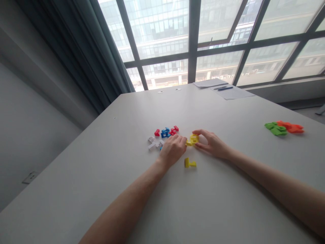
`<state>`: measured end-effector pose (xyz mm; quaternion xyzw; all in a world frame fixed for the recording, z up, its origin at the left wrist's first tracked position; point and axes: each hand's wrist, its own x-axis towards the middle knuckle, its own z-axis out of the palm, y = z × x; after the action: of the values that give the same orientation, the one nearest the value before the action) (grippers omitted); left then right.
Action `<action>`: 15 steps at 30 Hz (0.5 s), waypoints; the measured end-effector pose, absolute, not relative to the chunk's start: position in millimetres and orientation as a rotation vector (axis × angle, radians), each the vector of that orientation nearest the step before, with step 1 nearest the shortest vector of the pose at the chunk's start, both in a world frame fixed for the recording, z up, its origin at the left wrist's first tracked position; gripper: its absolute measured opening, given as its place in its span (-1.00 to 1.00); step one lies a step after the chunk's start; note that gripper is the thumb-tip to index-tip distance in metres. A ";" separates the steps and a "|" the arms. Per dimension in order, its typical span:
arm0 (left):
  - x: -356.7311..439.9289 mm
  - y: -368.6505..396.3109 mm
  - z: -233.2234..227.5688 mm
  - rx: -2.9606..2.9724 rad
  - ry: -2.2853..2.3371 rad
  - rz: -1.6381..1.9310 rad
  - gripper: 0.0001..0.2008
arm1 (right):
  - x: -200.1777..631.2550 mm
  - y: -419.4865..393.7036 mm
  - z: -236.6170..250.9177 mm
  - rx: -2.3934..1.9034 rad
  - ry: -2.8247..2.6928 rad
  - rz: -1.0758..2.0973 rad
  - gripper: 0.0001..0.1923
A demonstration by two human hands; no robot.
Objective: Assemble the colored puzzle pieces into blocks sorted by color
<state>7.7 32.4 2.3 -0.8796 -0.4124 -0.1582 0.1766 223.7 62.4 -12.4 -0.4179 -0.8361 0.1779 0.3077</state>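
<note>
Small yellow plastic pieces (194,139) sit bunched on the white table between my two hands. My right hand (212,145) curves around their right side, thumb and fingers pressed against them. From the left, my left hand (174,149) reaches in with curled fingers, its fingertips at the left end of the yellow pieces; the exact grip is partly hidden. A separate yellow piece (190,163) lies nearer to me, below the hands. Beyond and left of my left hand are blue pieces (165,132), red pieces (174,129) and white pieces (153,145), some hidden behind the hand.
Green pieces (276,128) and orange pieces (290,127) lie heaped on the table (142,189) at the right. Toward the window are papers (236,93) and a pen (225,88). A dark curtain (83,51) hangs beyond the table's left edge.
</note>
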 end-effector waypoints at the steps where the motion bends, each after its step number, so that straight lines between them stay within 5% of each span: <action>1: 7.3 32.4 2.2 -2.512 -1.160 -0.472 -0.95 | 224.2 62.5 -12.2 -1.094 -2.204 0.492 -0.64; 15: 6.0 34.9 -6.4 -2.703 -1.199 -0.783 -0.86 | 225.7 63.6 -11.2 -1.037 -2.170 0.555 -0.61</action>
<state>6.0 34.9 -6.4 -0.8829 -0.3915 -0.2559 0.0414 225.7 63.6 -11.2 -0.3967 -0.8297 0.2121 0.3304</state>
